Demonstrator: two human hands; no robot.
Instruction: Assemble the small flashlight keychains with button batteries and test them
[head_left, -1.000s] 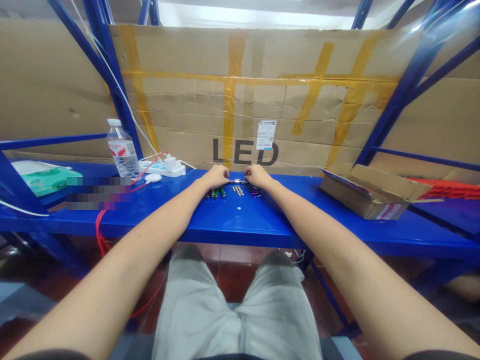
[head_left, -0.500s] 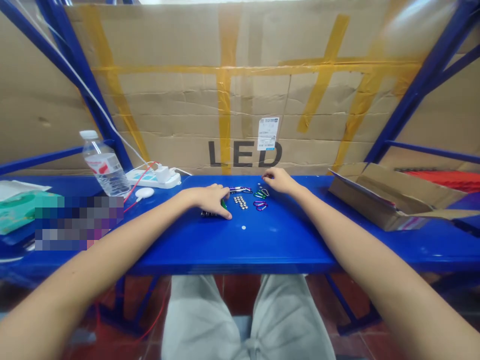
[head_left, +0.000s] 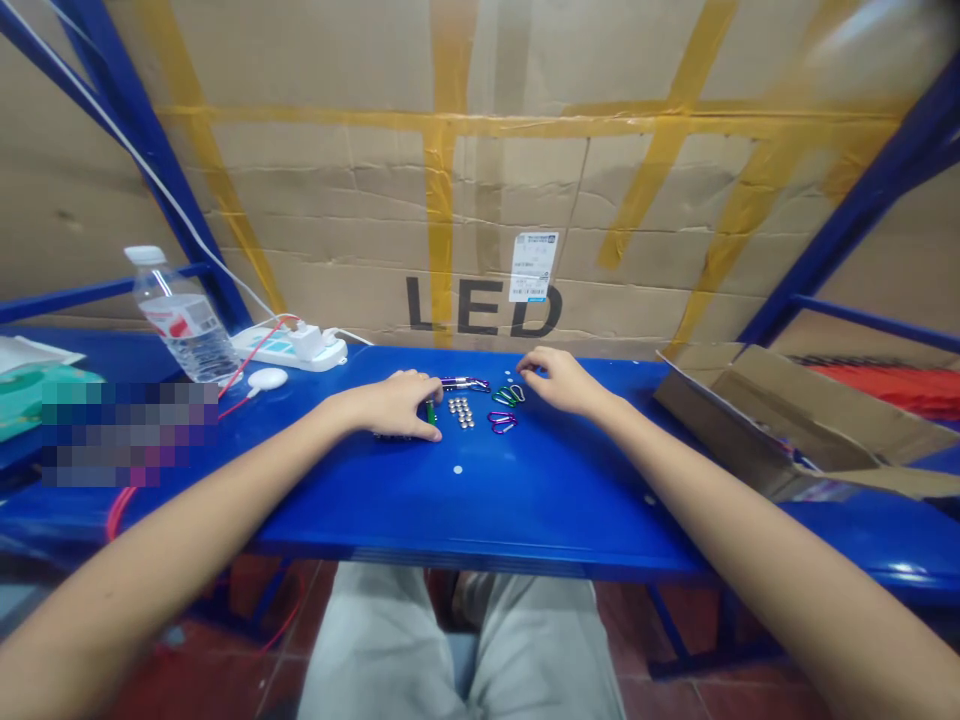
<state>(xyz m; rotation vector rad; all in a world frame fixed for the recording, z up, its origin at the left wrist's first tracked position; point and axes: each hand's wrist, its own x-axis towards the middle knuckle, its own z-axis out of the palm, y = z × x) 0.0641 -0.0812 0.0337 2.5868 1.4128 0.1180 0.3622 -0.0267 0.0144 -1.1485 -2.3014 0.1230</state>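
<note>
The green tube [head_left: 430,411] lies toward the middle of the worktop [head_left: 525,500], partly hidden under my left grip [head_left: 401,402], whose thumb and fingers are spread, thumb to the near side. Dark ends of other things show beneath that palm, too covered to make out. A purple tube [head_left: 454,383] lies just beyond, its left end by my fingers. Right of the green tube sit small round metal pieces [head_left: 462,412] in rows; farther right are green clips [head_left: 507,396], with purple clips [head_left: 502,422] on their near side. My right grip [head_left: 562,380] is beside the green clips, fingers curled; I cannot tell whether the tips meet or pinch anything. An open box [head_left: 720,437] is at the right; a bottle [head_left: 187,335] and a power strip [head_left: 279,350] stand far left, before a large cardboard panel [head_left: 337,220].
</note>
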